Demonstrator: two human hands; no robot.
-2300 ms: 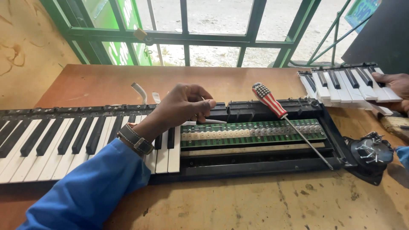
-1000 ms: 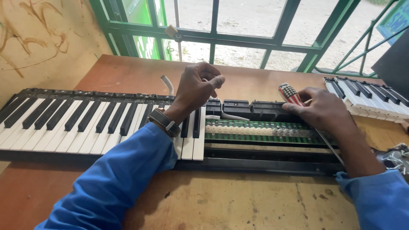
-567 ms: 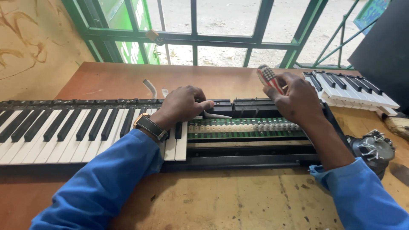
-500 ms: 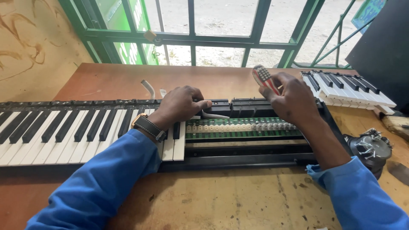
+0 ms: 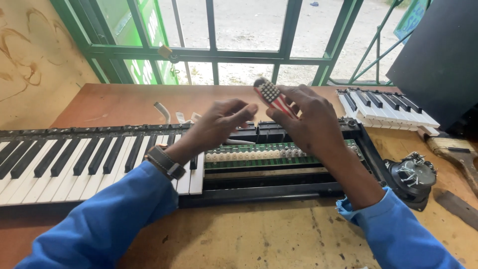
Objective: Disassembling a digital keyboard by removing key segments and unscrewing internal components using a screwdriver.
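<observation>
The right hand [image 5: 308, 122] is closed around a screwdriver [image 5: 271, 94], of which only the red, white and blue striped handle shows, sticking up past the fingers above the back edge of the opened keyboard [image 5: 239, 159]. The left hand [image 5: 219, 124] hovers just beside that handle with fingers loosely extended toward it, holding nothing; whether its fingertips touch the handle cannot be told. Both hands hang over the keyboard's exposed middle, where a green circuit board [image 5: 279, 154] with a row of pale contacts lies bare. Left of that gap the black and white keys remain seated. A detached key section [image 5: 388, 107] lies on the table [image 5: 259, 234] beyond the keyboard's right end, and a round black speaker [image 5: 411, 177] sits just beside its right front corner.
</observation>
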